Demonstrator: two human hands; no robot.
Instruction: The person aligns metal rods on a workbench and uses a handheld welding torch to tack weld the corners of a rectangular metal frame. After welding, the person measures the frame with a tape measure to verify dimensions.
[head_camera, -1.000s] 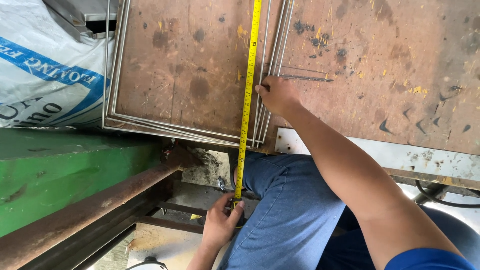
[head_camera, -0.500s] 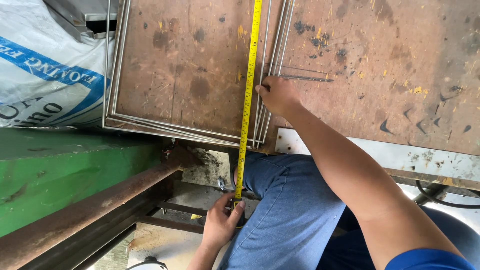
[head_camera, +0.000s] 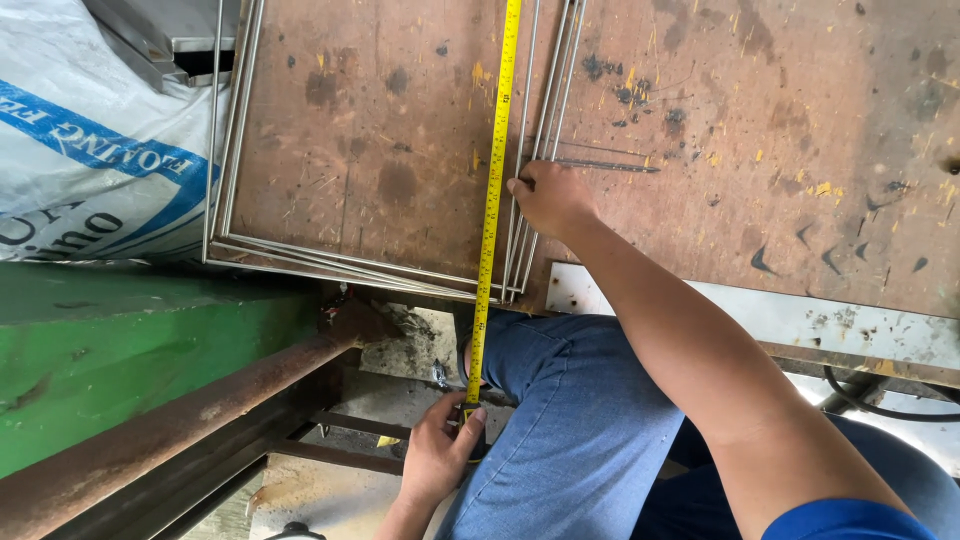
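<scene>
Fingers of the right hand press a thin rod against the stacked wire frames on the rusty tabletop; left hand fingers clamp the yellow tape measure, taut alongside for reading.

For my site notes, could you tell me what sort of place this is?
Probably a metal workshop: a rusty steel bench, thin wire frames stacked on it, and a yellow tape measure stretched across them.
</scene>
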